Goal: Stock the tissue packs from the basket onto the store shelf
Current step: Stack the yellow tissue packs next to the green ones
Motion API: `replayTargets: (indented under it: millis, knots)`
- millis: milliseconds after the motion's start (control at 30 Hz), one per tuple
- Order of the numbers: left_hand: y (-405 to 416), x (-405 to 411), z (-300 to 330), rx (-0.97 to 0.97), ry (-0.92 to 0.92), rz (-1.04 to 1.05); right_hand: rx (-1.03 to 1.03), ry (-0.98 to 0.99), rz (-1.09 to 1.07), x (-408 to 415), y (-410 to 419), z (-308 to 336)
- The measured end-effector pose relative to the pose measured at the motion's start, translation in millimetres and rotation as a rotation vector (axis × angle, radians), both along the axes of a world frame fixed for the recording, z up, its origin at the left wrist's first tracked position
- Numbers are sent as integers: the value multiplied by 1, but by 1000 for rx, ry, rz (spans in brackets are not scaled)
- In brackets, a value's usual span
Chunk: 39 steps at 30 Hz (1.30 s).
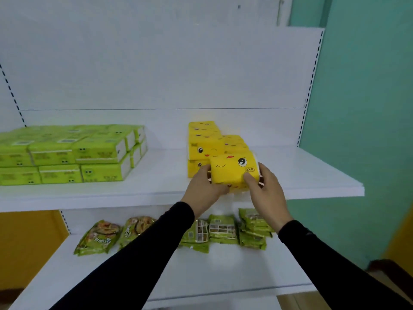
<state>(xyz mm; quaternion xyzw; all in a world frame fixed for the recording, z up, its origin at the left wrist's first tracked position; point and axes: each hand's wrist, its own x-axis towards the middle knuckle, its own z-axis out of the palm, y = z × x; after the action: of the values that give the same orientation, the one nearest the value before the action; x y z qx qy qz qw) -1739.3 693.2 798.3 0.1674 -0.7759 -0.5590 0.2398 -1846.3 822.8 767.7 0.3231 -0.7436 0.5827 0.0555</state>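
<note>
**Both hands hold a yellow tissue pack at the shelf's front**

The yellow tissue pack (232,170) carries a cartoon face printed upside down from this view: one round eye, a winking curve, a red mouth. A small boxed label sits beside the right thumb; its characters are too small to read.

The left hand (205,190) grips the pack's left end, fingers curled round it. The right hand (267,191) grips the right end, thumb pressed on the front face, fingers wrapped behind. The pack is tilted, just above another yellow pack lying on the upper shelf (312,175); whether it touches that pack I cannot tell.

Just behind the grip and to its left stands the stack of yellow packs (205,142) with the same faces. Well to the left lie the green tissue packs (71,153), their print blurred. Below the grip, on the lower shelf (201,271), lie green snack bags (223,229) with unreadable writing.
</note>
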Motion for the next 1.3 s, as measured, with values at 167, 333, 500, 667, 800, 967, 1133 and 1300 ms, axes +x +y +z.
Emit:
replayTargets:
  millis: [167,333,500,667,800,967,1133,1300]
  knots:
    - [30,-65,-2,-39,1,116,-7,23,63,-66,16,9]
    - [44,-98,-4,-47,-80,212,157,-52,101,-112,12,5]
    - [44,-103,-6,-178,-165,276,311,-29,74,-136,0,3]
    - [38,-110,-3,-117,-150,321,311,-44,43,-140,-14,1]
    - [41,-121,-3,62,-86,332,325,-87,55,-146,-24,2]
    - [34,-131,-6,311,-39,299,328,-112,141,-145,-31,8]
    - [23,-133,-10,410,8,285,384,-140,163,-149,-32,9]
    - [17,-121,-15,382,-16,258,391,-153,132,-150,-28,9]
